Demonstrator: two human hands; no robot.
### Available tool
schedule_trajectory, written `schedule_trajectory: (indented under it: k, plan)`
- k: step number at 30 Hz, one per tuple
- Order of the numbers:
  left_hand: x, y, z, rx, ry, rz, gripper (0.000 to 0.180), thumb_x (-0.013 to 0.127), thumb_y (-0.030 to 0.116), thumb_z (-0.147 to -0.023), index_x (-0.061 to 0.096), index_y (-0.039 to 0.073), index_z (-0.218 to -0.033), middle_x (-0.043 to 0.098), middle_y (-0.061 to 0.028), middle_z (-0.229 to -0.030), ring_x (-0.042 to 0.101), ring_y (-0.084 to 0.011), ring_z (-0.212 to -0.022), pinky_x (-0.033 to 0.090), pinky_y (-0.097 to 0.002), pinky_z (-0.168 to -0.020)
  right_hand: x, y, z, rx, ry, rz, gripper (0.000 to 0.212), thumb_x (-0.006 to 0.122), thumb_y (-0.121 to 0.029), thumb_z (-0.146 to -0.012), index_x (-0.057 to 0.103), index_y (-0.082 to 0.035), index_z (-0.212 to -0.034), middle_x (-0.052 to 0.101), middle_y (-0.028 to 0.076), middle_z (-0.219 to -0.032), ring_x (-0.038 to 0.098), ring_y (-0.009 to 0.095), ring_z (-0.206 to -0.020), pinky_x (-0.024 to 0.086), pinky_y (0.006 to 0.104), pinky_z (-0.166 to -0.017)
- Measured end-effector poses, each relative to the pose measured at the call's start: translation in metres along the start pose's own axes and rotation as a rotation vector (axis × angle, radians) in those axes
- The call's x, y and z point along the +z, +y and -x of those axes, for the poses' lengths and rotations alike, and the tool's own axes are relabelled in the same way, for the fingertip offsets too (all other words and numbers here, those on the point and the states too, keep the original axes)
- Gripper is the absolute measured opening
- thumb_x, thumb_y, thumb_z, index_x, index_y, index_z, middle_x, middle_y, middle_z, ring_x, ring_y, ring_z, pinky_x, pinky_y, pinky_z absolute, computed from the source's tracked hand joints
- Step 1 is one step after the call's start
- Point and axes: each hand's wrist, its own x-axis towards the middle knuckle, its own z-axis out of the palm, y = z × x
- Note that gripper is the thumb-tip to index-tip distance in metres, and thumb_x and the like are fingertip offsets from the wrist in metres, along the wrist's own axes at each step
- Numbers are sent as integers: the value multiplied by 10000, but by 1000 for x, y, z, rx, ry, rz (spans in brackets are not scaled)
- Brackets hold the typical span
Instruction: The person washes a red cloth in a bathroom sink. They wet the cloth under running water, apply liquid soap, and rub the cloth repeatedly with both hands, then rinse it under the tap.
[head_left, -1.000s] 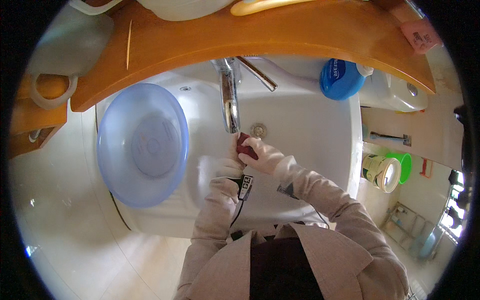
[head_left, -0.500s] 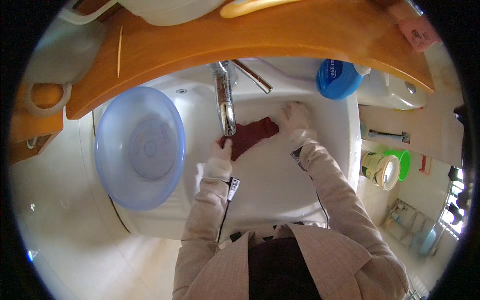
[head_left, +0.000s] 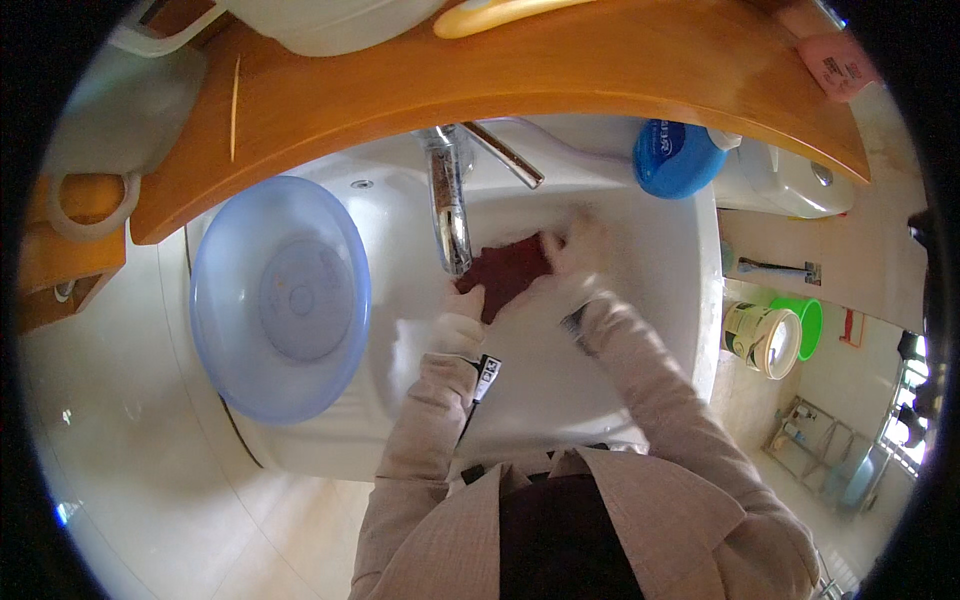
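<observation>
A dark red cloth (head_left: pixel 508 278) lies in the white sink (head_left: pixel 520 385), partly bunched, just below and to the right of the metal tap's spout (head_left: pixel 452 245). My left hand (head_left: pixel 466 308) is closed on its left edge, thumb on top. At the cloth's right end, my right hand (head_left: pixel 582 250) is blurred by motion. Its thumb side overlaps the cloth and the fingers look closed around that end; the outer fingers are smeared.
A translucent blue basin (head_left: pixel 225 350) stands on the left side of the sink. The tap lever (head_left: pixel 505 155) points right. A blue bottle (head_left: pixel 680 160) stands at the back right, under a curved wooden shelf (head_left: pixel 560 80). Buckets (head_left: pixel 765 338) stand lower, beyond the sink's right edge.
My right hand has come down and left from beside the cloth onto its right end. My left hand has shifted slightly right, and the cloth has moved a little with it.
</observation>
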Motion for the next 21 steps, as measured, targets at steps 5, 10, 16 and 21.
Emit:
schedule_trajectory:
  k: [5, 10, 16, 21]
  plan:
    - [4, 30, 25, -265, -169, 480, 500, 478, 551, -925, 605, 97, -1091, 630, -80, -1010, 596, -243, -938, 497, -409, -845, 29, -67, 67, -339, -425, -918, 313, 595, -236, -901, 596, -126, -1194, 653, 190, -1053, 594, 372, -1070, 474, 449, -918]
    - [-21, 87, 53, -217, -694, 871, 308, 460, 395, -993, 577, 117, -929, 583, -55, -850, 566, -186, -796, 471, -331, -668, -37, -68, 84, -452, -511, -627, 331, 587, -353, -937, 597, -91, -1138, 662, 181, -1056, 637, 375, -960, 507, 430, -863]
    - [-15, 119, 77, 123, -360, -29, 270, 494, 306, -984, 596, 65, -1054, 634, -94, -899, 616, -243, -795, 490, -396, -724, -35, -75, 33, -70, -421, -355, 404, 452, -436, -978, 598, -95, -1137, 661, 210, -1051, 636, 388, -959, 504, 483, -827]
    - [-60, 133, 80, 678, -10, -1081, 308, 609, 289, -865, 616, 38, -1042, 645, -208, -960, 637, -367, -977, 497, -464, -834, -11, 6, -15, -405, -88, -169, 497, 526, -379, -932, 579, 21, -1223, 597, 257, -1218, 572, 405, -1123, 448, 460, -966]
